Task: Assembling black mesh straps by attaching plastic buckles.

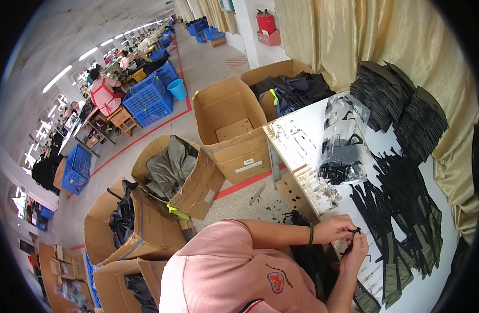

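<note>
Over the near edge of the white table, my left hand, with a dark band on its wrist, pinches a small black piece. My right hand meets it fingertip to fingertip, closed on the same piece. The piece is too small to tell its kind; it looks like a short strap end or clip. Just beyond my hands lies a spread pile of black mesh strips with grey-green ends. One more such strip lies by my right forearm. Dark fabric hangs below my forearms.
A clear plastic bag of black parts and stacks of black panels lie farther along the table. Cardboard boxes, some filled with dark fabric, stand to the left. Blue crates and people at work are beyond.
</note>
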Demonstrator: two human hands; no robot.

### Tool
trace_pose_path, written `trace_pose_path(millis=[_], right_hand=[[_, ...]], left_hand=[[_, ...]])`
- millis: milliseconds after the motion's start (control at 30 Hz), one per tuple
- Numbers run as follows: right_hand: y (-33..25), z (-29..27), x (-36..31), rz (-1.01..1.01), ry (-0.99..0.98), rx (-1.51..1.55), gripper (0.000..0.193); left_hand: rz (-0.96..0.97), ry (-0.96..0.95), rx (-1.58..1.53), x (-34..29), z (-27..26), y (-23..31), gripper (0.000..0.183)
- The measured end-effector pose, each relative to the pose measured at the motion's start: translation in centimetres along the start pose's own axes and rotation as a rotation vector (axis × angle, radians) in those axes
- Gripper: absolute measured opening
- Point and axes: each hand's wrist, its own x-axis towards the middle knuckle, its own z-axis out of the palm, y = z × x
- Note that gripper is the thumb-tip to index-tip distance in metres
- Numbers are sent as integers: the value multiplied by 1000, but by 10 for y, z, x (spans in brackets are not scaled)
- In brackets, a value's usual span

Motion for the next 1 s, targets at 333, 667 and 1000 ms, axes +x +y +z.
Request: trace_pose_path(millis=[333,667,1000], right_hand=[[-18,-6,-3,125,-102,106,12],[-22,-21,-9,193,-198,-7,14],[-14,-9,-12,56,7,-154,8]], left_hand=[[71,-17,-21,4,3,3,19],[135,-113,49,-2,-3,1,13],[257,-139,219,3,-9,10,19]])
